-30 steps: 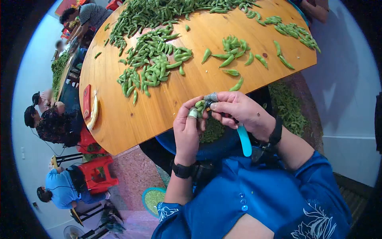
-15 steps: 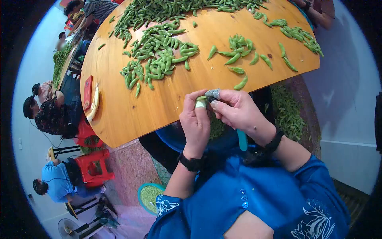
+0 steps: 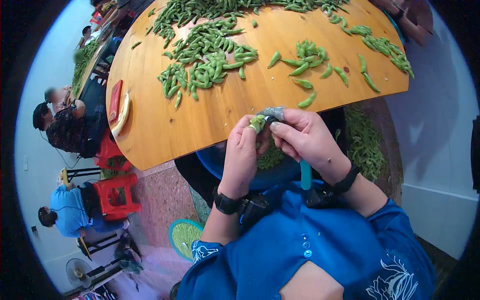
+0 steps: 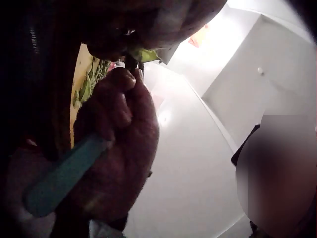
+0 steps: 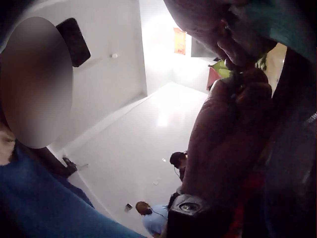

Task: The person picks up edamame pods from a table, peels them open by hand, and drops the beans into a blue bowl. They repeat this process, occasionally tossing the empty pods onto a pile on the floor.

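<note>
In the head view the left hand pinches a green pod between thumb and fingers, just past the table's near edge. Meeting it from the right, the right hand is curled round a tool with a teal handle; its dark end lies against the pod. A grey wrap covers a right fingertip. In the left wrist view the teal handle sticks out below the curled right fingers. The right wrist view shows the pod between both hands, largely hidden.
Green pods lie in piles on the wooden table, with a red box and a pale long object at its left. Below the hands is a blue basin holding green pieces. Other people sit at the left; more pods lie on the floor.
The head view has shifted, so the table and its piles sit higher and further right. The pod shows more clearly at the left fingertips. Both hands keep their hold and stay together.
</note>
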Demonstrator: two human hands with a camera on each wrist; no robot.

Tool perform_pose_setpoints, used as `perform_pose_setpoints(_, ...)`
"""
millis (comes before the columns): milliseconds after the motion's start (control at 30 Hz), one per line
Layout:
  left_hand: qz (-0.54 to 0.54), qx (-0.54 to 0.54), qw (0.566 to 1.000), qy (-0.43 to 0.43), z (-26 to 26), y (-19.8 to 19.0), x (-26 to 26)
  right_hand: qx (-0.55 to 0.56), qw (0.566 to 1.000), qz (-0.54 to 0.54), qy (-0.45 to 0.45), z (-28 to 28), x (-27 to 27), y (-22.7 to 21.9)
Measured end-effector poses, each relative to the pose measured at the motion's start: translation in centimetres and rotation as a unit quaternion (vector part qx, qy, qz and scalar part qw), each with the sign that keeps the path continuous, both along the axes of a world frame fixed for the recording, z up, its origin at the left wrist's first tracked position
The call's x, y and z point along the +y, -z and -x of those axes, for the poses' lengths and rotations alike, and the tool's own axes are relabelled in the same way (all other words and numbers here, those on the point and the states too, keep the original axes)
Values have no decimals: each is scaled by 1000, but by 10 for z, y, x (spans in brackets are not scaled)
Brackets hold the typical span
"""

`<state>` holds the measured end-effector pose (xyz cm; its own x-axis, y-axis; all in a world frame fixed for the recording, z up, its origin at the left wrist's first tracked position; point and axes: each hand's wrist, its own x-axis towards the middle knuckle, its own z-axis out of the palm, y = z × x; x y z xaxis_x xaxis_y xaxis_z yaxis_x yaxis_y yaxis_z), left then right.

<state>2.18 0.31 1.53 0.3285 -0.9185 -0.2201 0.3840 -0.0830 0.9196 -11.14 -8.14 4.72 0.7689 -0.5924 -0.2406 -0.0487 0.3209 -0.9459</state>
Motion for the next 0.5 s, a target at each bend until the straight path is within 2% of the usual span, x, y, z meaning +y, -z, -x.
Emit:
perform_pose_setpoints(33,-1,-2,1000,-3,1,5,1,-7,1000,-12,-1,1,1,1)
perform_pose_setpoints(100,5,66,998,-25,3,16,1,-18,1000,-23,-5,2,1,4)
perform_pose_setpoints(200,-44,34,998,-33,8,10,13,-18,997,-69,-10,5,-7,16)
perform_pose_setpoints(233,-92,-13,995,-48,12,7,17,-12,997,-67,22,6,-12,18)
perform_pose_setpoints(267,-124,-66,990,5,8,7,23,-7,996,-65,55,8,-18,21)
perform_pose_setpoints(300,-87,-217,971,57,3,26,28,4,997,-40,63,12,-30,28)
perform_pose_setpoints(333,-48,-362,925,108,-2,46,32,30,995,17,92,14,-40,27)
perform_pose_setpoints(367,-14,-493,863,105,-2,52,36,47,989,103,98,18,-56,37)
perform_pose_setpoints(400,-14,-496,862,105,-3,46,35,63,975,188,105,22,-71,47)
perform_pose_setpoints(433,-25,-544,832,107,-4,34,32,60,975,188,106,26,-80,43)
perform_pose_setpoints(467,-36,-590,800,108,-4,19,30,122,931,318,129,31,-87,35)
perform_pose_setpoints(500,-104,-497,856,92,-4,-2,21,182,866,441,151,35,-93,31)
